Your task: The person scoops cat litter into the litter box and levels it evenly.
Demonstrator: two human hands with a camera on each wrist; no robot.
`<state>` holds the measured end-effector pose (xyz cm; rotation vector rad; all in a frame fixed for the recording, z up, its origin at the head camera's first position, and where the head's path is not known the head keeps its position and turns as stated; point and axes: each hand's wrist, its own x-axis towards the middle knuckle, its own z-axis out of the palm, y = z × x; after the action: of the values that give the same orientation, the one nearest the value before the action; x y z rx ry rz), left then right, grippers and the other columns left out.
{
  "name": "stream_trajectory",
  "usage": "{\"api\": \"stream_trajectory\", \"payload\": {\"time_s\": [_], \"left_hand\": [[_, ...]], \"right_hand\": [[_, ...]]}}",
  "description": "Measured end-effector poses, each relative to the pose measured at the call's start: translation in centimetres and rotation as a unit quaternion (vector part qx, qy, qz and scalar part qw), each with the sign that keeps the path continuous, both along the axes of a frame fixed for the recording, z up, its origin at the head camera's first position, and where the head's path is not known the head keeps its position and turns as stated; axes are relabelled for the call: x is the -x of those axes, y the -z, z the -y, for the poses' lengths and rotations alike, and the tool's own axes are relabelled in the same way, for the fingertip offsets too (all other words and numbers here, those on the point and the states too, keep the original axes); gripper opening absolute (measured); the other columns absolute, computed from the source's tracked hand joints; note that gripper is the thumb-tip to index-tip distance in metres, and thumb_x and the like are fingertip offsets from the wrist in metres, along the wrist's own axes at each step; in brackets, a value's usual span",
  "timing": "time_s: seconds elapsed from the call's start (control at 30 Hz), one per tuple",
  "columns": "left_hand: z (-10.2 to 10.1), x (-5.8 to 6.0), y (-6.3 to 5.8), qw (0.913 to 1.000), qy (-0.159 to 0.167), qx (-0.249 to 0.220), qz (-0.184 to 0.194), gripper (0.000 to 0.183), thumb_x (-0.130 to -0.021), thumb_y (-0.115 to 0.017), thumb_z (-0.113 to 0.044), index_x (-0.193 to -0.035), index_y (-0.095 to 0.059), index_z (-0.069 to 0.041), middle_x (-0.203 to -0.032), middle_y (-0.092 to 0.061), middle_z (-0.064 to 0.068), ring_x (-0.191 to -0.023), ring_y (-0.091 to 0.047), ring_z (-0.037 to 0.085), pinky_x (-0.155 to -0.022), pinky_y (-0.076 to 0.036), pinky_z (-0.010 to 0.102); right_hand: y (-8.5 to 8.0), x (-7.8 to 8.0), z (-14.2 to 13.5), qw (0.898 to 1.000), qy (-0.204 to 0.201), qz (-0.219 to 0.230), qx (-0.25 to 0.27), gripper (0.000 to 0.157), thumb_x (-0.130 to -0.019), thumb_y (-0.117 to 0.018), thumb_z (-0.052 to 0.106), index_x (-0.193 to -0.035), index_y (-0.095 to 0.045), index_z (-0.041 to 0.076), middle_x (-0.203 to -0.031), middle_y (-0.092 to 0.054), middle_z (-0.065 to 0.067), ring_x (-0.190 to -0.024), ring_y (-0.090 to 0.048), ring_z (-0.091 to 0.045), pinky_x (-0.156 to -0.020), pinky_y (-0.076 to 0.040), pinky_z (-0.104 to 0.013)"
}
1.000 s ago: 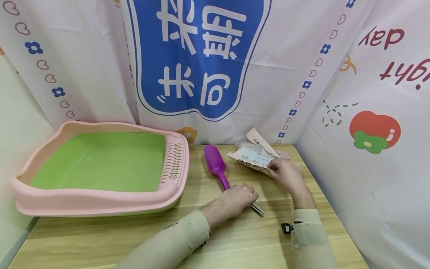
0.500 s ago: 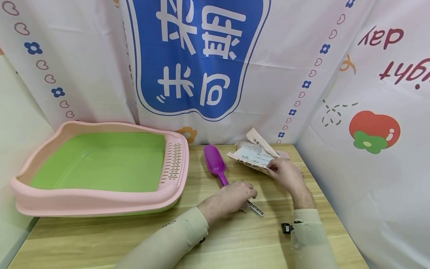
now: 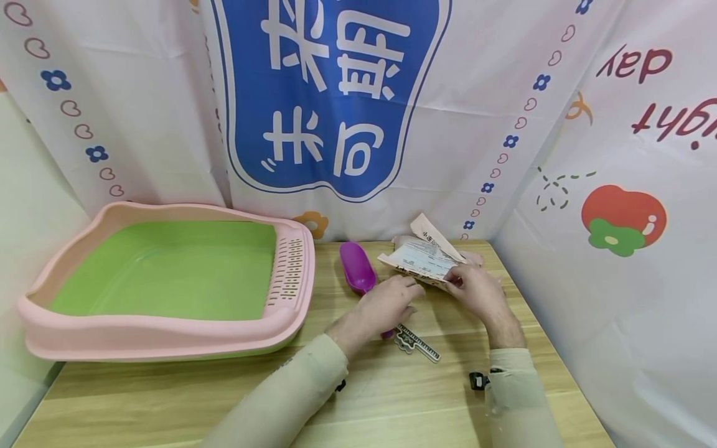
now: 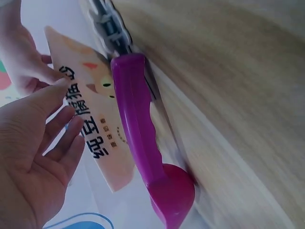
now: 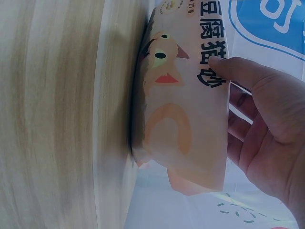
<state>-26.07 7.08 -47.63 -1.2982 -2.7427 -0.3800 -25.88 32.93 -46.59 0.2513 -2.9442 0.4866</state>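
My right hand (image 3: pixel 480 295) pinches the edge of a pale peach bag of cat litter (image 3: pixel 417 258). In the right wrist view the thumb lies on the printed front of the bag (image 5: pixel 176 105), with the other fingers behind it. My left hand (image 3: pixel 386 302) is empty, its fingers loosely bent near the bag's front edge. Below that hand lies a purple scoop (image 3: pixel 355 264), its handle partly hidden in the head view. Beside the handle's end is a flat ruler-like piece (image 3: pixel 421 347) with black tick marks and a wavy-edged end.
A litter box with a pink rim (image 3: pixel 168 336) and green basin stands on the left of the wooden table (image 3: pixel 403 404). Its slotted side faces the scoop. A printed cloth (image 3: pixel 459 143) hangs close behind the table, with another along the right side.
My left hand has let go of the ruler-like piece and moved up toward the bag, uncovering more of that piece. The right hand and the bag have stayed put.
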Motion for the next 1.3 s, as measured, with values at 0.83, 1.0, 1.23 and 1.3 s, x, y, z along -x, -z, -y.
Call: {"api": "stream_trajectory", "payload": {"time_s": [0.83,1.0,1.23,1.3], "left_hand": [[-0.9,3.9,0.8,0.9908,-0.123,0.001,-0.057,0.035,-0.109,-0.08,-0.007,-0.142,-0.08,-0.019,-0.14,-0.083,0.002,-0.131,-0.078,0.025,-0.117,-0.065,0.045],[-1.1,4.3,0.7,0.9886,-0.139,0.021,-0.055,0.039,-0.106,-0.082,-0.005,-0.142,-0.079,-0.02,-0.142,-0.082,0.002,-0.132,-0.077,0.024,-0.112,-0.067,0.045],[-0.9,4.5,0.7,0.9889,-0.135,0.012,-0.062,0.032,-0.108,-0.079,-0.005,-0.137,-0.08,-0.019,-0.137,-0.083,0.001,-0.13,-0.078,0.024,-0.11,-0.068,0.044],[-0.9,4.5,0.8,0.989,-0.133,0.009,-0.064,0.032,-0.107,-0.08,-0.004,-0.135,-0.08,-0.019,-0.136,-0.083,0.001,-0.129,-0.078,0.024,-0.11,-0.068,0.044]], "right_hand": [[0.3,-0.3,-0.2,1.0,-0.027,0.011,0.013,0.005,-0.102,-0.09,0.016,-0.101,-0.086,0.015,-0.106,-0.087,-0.007,-0.097,-0.081,-0.024,-0.087,-0.068,-0.05],[0.2,-0.2,-0.3,0.999,-0.034,0.024,0.022,0.007,-0.103,-0.09,0.019,-0.103,-0.085,0.014,-0.106,-0.086,-0.007,-0.097,-0.08,-0.023,-0.089,-0.069,-0.05],[0.2,-0.2,-0.2,0.998,-0.047,0.022,0.031,0.012,-0.106,-0.087,0.025,-0.105,-0.086,0.013,-0.104,-0.086,-0.006,-0.096,-0.08,-0.023,-0.091,-0.068,-0.051],[0.1,-0.3,-0.1,0.998,-0.045,0.019,0.029,0.013,-0.108,-0.085,0.025,-0.107,-0.086,0.012,-0.107,-0.086,-0.007,-0.099,-0.08,-0.025,-0.093,-0.067,-0.053]]}}
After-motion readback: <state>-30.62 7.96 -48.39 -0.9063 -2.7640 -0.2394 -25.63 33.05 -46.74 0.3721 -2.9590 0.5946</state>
